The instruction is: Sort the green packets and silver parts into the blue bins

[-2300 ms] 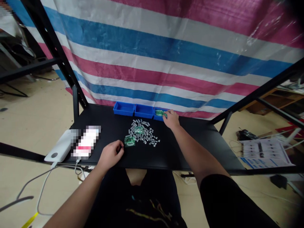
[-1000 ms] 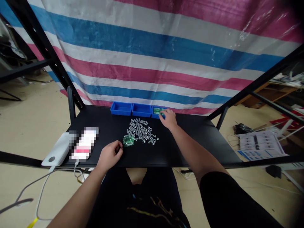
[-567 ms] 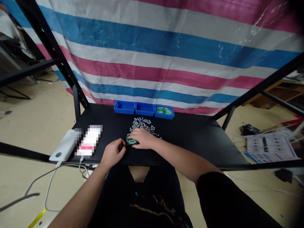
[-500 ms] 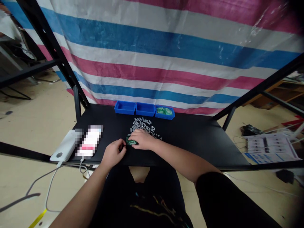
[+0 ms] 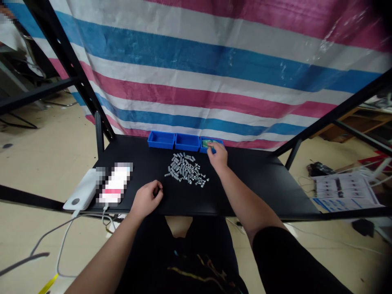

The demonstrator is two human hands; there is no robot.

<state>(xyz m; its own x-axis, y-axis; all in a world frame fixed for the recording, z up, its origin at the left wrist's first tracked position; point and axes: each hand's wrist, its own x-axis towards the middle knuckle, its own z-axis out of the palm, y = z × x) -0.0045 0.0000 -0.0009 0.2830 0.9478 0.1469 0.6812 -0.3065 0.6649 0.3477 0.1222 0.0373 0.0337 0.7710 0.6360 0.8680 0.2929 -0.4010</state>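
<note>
Fingers of your right hand pinch a green piece at the rightmost blue bin; your left hand rests curled, holding nothing visible.

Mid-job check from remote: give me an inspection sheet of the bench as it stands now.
Surface: black table, matte, bare at right.
Job's things: pile of small grey parts mid-table; three blue bins in a row at the far edge; green pieces in the rightmost bin.
Clutter: white power bank and a blurred item at left.
Hands: right hand at the rightmost bin, fingers on green pieces; left hand curled loosely on the table, contents not visible.
Cables: white cable hanging off the left edge.
Surroundings: striped tarp behind, black frame bars, papers on the floor at right.
</note>
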